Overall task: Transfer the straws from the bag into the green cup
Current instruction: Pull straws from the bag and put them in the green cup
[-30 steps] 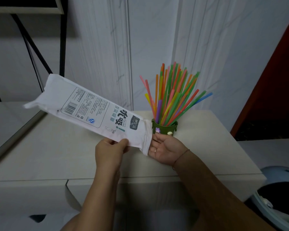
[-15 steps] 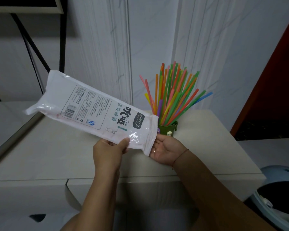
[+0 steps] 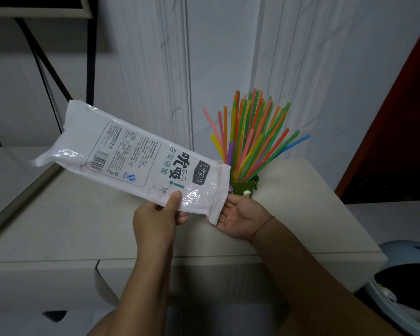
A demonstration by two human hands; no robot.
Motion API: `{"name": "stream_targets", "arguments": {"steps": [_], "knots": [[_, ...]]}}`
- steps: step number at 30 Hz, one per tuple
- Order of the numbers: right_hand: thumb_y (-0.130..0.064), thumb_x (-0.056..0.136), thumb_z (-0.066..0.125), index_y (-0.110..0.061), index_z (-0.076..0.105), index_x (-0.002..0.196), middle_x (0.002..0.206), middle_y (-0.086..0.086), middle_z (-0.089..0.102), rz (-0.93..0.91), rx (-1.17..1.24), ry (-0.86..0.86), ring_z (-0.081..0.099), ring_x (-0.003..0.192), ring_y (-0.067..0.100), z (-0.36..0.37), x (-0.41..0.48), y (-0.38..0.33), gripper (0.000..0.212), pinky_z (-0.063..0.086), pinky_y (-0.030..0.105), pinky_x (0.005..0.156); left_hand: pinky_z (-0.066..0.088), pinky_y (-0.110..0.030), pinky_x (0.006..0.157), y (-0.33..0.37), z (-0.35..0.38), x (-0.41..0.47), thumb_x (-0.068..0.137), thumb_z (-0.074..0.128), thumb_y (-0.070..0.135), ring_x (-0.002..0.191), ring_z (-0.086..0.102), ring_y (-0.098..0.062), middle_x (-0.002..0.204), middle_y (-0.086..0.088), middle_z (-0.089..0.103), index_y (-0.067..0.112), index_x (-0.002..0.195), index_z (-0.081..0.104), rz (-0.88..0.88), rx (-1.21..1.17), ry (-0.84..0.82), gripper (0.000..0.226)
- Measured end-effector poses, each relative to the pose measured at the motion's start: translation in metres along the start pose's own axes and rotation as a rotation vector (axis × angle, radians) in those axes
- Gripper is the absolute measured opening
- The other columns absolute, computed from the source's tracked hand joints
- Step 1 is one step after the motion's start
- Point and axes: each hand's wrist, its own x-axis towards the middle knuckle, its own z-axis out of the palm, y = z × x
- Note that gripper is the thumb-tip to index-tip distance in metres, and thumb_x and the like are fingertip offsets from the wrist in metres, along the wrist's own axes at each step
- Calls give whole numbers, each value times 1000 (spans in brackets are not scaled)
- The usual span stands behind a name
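Dozens of coloured straws (image 3: 250, 139) stand fanned out in the green cup (image 3: 244, 187), which sits on the pale cabinet top (image 3: 83, 226) near the white wall. Both hands hold the white printed bag (image 3: 136, 156) in the air just left of the cup: the left hand (image 3: 155, 219) pinches its lower edge with the thumb on top, and the right hand (image 3: 240, 219), palm up, cups its lower end. Whether the bag holds any straws cannot be told.
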Motion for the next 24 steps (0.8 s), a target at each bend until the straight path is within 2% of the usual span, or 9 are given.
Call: {"name": "stream_targets", "arguments": {"steps": [3,5,11,13,15,18,20,22,24], "knots": [[-20,95,46,-4,63,99,107,12,66,4,0,-2,62,99,27,0,-2,0,24,49,41,76,53,-17,47,3,-1,-1,84,70,22,45,61,-4,66,14,72,31,78,63,40,-4,28,13],[-21,95,46,-4,63,98,98,11,67,7,-3,-4,62,88,25,1,-2,1,24,49,40,73,53,-19,47,4,-2,-1,83,71,21,43,59,-4,61,16,70,29,78,63,47,12,28,12],[-24,95,45,-5,62,102,100,9,65,16,-9,-13,60,89,24,4,-3,0,26,44,41,89,57,-26,52,5,-2,-2,82,71,11,44,61,-8,73,4,71,30,79,60,73,77,0,21],[-24,95,46,-4,62,103,101,10,65,23,9,-14,60,90,25,4,-3,0,26,44,42,88,58,-28,54,4,-2,-2,83,69,13,45,61,-8,72,3,71,31,79,60,83,86,-9,21],[-24,95,47,-4,61,103,102,11,65,25,11,-16,60,94,26,4,-4,0,26,45,43,86,57,-27,54,5,-2,-2,85,67,15,45,61,-8,71,2,71,32,80,62,81,71,-16,18],[-24,96,45,-3,62,104,110,12,63,17,2,-10,54,117,28,5,-3,-1,28,44,42,90,55,-21,49,7,-2,-3,88,65,18,45,61,-7,73,2,71,33,81,63,74,29,-3,17],[-23,97,43,-2,61,106,113,14,61,9,5,-9,53,120,29,5,-4,0,29,45,40,89,54,-19,48,7,-2,-2,89,64,18,46,61,-8,79,2,72,30,86,65,60,-9,16,13],[-24,97,43,-5,62,107,104,11,64,2,-45,5,60,101,26,5,-4,-1,28,49,34,78,53,-18,49,7,-2,-1,89,64,18,47,61,-8,87,0,73,24,99,65,40,-38,43,12],[-25,96,46,-10,63,95,92,8,64,-10,-185,51,58,74,15,5,-6,-1,23,47,22,61,52,-17,49,6,-4,2,89,64,16,48,60,-8,91,-4,73,21,102,65,11,-74,73,14]]}}
